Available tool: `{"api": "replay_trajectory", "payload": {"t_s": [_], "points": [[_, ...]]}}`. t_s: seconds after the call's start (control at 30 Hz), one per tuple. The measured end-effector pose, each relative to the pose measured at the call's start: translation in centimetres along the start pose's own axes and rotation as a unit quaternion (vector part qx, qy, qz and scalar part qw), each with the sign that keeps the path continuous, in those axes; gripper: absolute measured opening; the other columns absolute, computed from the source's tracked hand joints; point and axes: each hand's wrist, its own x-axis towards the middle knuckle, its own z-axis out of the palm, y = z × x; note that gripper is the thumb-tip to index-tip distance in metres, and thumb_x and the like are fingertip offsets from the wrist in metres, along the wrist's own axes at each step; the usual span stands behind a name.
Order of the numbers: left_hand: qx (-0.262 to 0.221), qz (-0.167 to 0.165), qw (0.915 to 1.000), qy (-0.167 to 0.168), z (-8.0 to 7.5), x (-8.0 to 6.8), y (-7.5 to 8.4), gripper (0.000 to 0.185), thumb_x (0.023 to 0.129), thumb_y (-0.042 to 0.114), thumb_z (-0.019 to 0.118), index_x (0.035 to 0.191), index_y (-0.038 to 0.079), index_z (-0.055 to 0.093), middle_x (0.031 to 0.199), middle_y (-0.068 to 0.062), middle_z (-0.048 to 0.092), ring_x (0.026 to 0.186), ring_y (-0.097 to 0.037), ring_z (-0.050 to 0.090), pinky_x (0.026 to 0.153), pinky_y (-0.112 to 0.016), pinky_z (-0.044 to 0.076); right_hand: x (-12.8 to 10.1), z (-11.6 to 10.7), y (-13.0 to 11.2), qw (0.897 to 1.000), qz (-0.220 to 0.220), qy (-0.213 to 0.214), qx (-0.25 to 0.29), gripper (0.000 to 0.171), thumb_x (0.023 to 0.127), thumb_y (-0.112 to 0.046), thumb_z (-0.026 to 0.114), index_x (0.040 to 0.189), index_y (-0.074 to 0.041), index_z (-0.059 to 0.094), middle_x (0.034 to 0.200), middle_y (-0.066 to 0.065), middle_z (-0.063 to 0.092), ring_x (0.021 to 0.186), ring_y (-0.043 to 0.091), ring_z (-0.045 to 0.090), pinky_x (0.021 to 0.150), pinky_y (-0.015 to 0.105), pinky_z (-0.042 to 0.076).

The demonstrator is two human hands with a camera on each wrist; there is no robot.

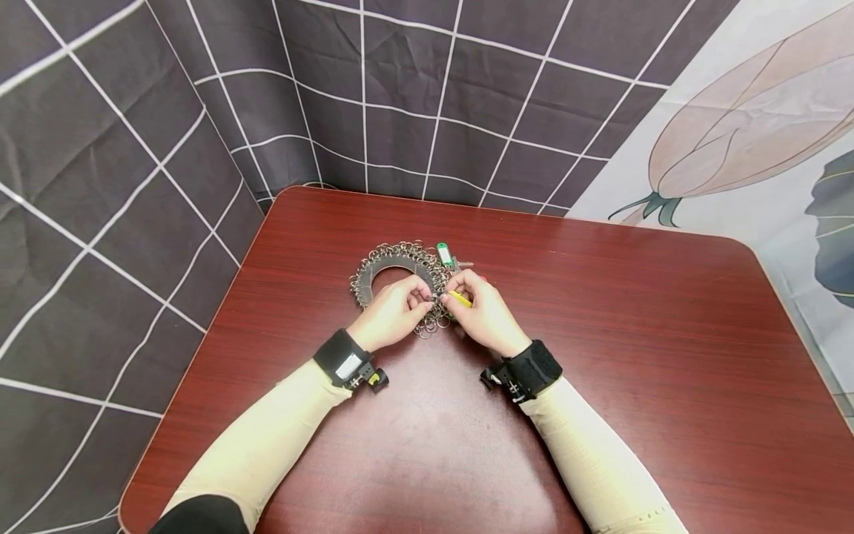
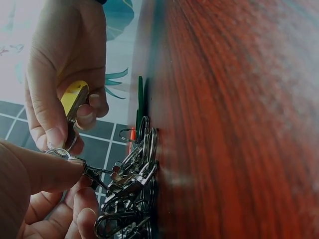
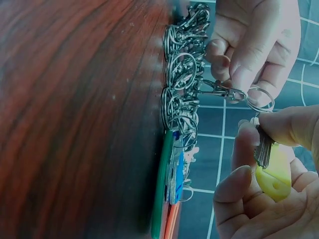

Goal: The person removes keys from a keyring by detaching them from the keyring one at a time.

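So the yellow key tag [image 3: 275, 175] sits in the right hand [image 1: 485, 313], fingers curled round it, with a key [image 3: 262, 147] pinched against it just above the pile of clasps. The split ring [image 3: 259, 98] at the key's top meets a small snap hook [image 3: 219, 91], and the left hand [image 1: 394, 311] pinches that hook between thumb and fingertip (its other fingers are tucked in). Both hands meet fingertip to fingertip over the near right edge of the ring-shaped heap of metal clasps [image 1: 400, 278] on the red-brown worktop [image 1: 634, 356], forearms angling in from either side. The wrist views show the hook and ring joint up close, which the head view is too small to tell. A green tag [image 1: 445, 254] lies at the heap's far right, with blue and orange tags [image 3: 175, 199] stacked beside it in the right wrist view.
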Motion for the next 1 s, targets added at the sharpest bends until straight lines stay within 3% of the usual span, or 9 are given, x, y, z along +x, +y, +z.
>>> {"api": "replay_trajectory", "payload": {"t_s": [0.33,0.53,0.6,1.0], "points": [[-0.003,-0.013,0.9998,0.015,0.08,0.1,-0.16,0.006,0.088,0.008,0.066,0.091,0.011,0.061,0.078,0.003,0.06,0.073,-0.01,0.058,0.066,-0.025,0.049,-0.11,0.06,0.08,1.0,0.014,-0.01,0.007,0.012,0.09,-0.014,0.066,0.098,-0.015,0.058,0.07,0.001,0.06,0.047,0.018,0.056,0.047,0.033,0.048],[-0.026,-0.006,0.9991,0.033,0.11,0.11,-0.33,0.01,0.087,0.005,0.064,0.095,0.009,0.06,0.082,0.0,0.061,0.075,-0.011,0.058,0.069,-0.024,0.05,-0.07,0.31,0.29,1.0,0.003,-0.027,-0.009,0.015,0.09,-0.013,0.066,0.105,-0.013,0.064,0.094,-0.001,0.063,0.051,0.018,0.059,0.05,0.031,0.05],[-0.03,-0.004,0.9988,0.037,0.09,0.07,-0.33,0.01,0.087,0.004,0.063,0.096,0.008,0.06,0.082,0.0,0.061,0.074,-0.012,0.058,0.068,-0.025,0.05,-0.05,0.36,0.33,0.999,0.003,-0.036,-0.009,0.015,0.091,-0.013,0.065,0.106,-0.013,0.066,0.095,0.0,0.064,0.051,0.018,0.059,0.05,0.031,0.05],[-0.011,-0.014,0.9984,0.054,0.01,0.0,-0.08,0.008,0.087,0.005,0.063,0.093,0.01,0.062,0.078,0.002,0.059,0.069,-0.011,0.056,0.063,-0.026,0.048,-0.18,0.26,0.0,0.998,0.02,-0.062,0.026,0.006,0.091,-0.016,0.066,0.095,-0.014,0.061,0.076,0.001,0.062,0.05,0.027,0.061,0.047,0.035,0.051]]}}
